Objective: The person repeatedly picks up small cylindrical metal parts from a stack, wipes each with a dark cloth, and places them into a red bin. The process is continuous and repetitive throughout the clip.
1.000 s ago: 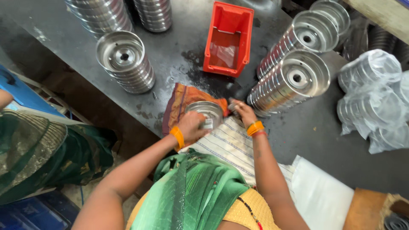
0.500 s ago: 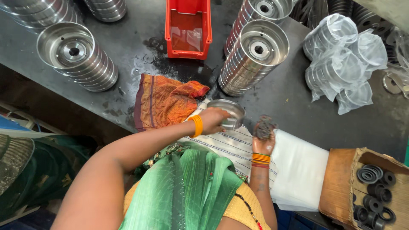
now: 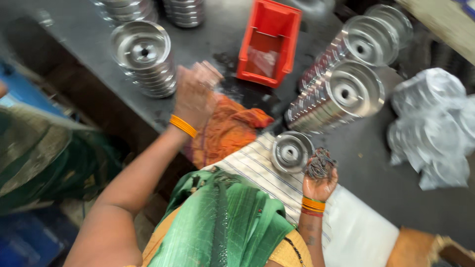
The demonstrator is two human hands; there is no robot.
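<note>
One steel cup disc [image 3: 292, 151] lies on the striped cloth [image 3: 250, 168] just beside my right hand [image 3: 320, 174], fingers closed on a scrubber wad [image 3: 320, 163], left hand [image 3: 194, 94] blurred, can't tell grip, nested stacks [image 3: 341, 96] apparently still left.

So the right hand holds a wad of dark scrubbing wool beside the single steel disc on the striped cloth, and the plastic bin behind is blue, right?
Not quite: the head view shows the plastic bin is red, not blue. The rest holds: the right hand grips the wad of wool beside the steel disc on the striped cloth.
</note>
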